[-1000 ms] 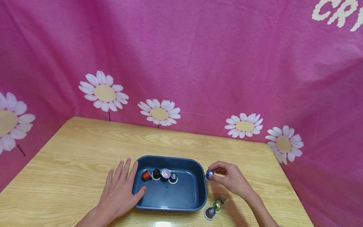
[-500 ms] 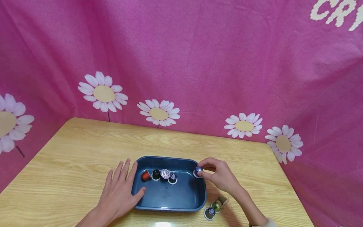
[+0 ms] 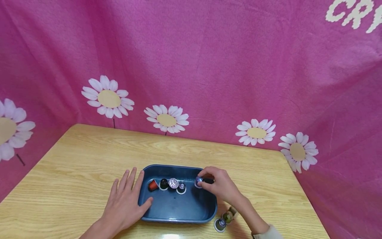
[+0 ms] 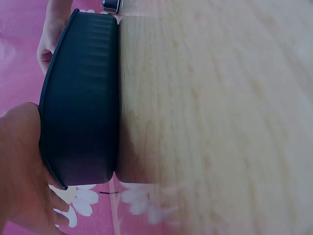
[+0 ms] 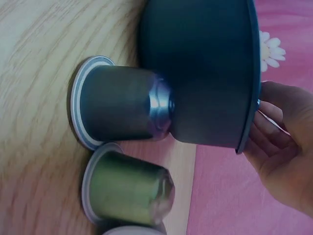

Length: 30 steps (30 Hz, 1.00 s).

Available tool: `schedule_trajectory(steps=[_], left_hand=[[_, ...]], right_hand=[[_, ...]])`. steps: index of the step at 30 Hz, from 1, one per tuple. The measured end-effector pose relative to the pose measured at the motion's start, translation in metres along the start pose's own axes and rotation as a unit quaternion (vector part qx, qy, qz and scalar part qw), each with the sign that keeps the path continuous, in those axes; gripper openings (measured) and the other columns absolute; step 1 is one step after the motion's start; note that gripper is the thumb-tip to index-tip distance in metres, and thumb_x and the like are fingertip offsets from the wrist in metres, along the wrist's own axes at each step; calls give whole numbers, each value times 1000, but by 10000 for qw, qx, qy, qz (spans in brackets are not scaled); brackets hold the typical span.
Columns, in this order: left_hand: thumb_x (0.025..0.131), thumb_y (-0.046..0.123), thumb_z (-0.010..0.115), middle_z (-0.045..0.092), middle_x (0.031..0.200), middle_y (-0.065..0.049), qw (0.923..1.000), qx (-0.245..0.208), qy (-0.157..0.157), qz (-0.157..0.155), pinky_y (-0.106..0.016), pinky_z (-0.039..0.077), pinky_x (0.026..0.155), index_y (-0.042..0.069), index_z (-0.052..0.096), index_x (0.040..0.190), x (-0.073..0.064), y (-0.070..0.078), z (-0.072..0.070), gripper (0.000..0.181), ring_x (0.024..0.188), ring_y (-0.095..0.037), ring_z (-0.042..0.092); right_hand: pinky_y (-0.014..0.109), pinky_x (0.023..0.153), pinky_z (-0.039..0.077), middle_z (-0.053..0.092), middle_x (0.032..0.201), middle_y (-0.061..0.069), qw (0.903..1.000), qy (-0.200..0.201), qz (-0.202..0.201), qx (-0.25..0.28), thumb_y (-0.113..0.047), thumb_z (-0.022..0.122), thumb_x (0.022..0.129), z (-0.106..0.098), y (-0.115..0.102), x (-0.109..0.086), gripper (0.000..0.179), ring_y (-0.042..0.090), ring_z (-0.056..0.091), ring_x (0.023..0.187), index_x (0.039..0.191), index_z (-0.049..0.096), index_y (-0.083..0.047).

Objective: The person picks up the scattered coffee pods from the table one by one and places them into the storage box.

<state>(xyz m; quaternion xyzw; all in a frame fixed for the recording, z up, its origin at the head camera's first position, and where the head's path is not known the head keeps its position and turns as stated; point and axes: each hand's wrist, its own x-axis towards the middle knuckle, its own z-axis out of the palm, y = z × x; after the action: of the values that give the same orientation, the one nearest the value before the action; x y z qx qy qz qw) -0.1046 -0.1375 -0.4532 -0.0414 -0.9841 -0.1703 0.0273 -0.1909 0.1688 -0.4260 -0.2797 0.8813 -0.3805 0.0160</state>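
Between its thumb and fingers my right hand [image 3: 221, 184] pinches a blue-purple coffee capsule [image 3: 198, 181] over the right part of a dark blue tub [image 3: 176, 220]. Spread flat, my left hand [image 3: 126, 199] touches the tub's left rim. Inside the tub, a red capsule [image 3: 153, 185] lies tipped, with a black capsule [image 3: 163, 184], a foil-topped capsule [image 3: 173, 183] and a dark purple capsule [image 3: 181, 188] in a row to its right. In the right wrist view the tub's wall hides the held capsule.
Outside the tub's front right corner stand a dark capsule [image 5: 122, 105] and a green capsule [image 5: 129, 188]. A tan capsule [image 3: 232, 211] is beside them, partly behind my right forearm. The wooden table [image 3: 98, 149] ends at a pink cloth [image 3: 209, 66] with daisies.
My right hand has carried the blue-purple capsule leftward, from outside the tub's right rim to over its inside. The left hand keeps its place.
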Motion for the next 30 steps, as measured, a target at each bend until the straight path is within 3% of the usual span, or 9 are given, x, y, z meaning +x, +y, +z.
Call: schedule_trajectory(steps=[14, 30], left_hand=[[88, 53, 67, 23, 159, -26, 10000, -7, 18, 19, -70, 12, 111, 3, 36, 154, 0, 0, -1, 88, 144, -48, 17], [88, 54, 66, 23, 159, -26, 10000, 19, -2, 1, -70, 12, 111, 3, 35, 154, 0, -1, -1, 89, 145, -48, 17]], right_hand=[[31, 73, 54, 66, 89, -4, 9915, -515, -467, -1099, -11, 81, 84, 17, -3, 11, 13, 12, 61, 81, 95, 72, -11], [32, 77, 55, 68, 90, -1, 9828, -695, -587, -1609, -13, 80, 85, 26, -5, 19, 12, 9, 61, 82, 93, 71, -11]])
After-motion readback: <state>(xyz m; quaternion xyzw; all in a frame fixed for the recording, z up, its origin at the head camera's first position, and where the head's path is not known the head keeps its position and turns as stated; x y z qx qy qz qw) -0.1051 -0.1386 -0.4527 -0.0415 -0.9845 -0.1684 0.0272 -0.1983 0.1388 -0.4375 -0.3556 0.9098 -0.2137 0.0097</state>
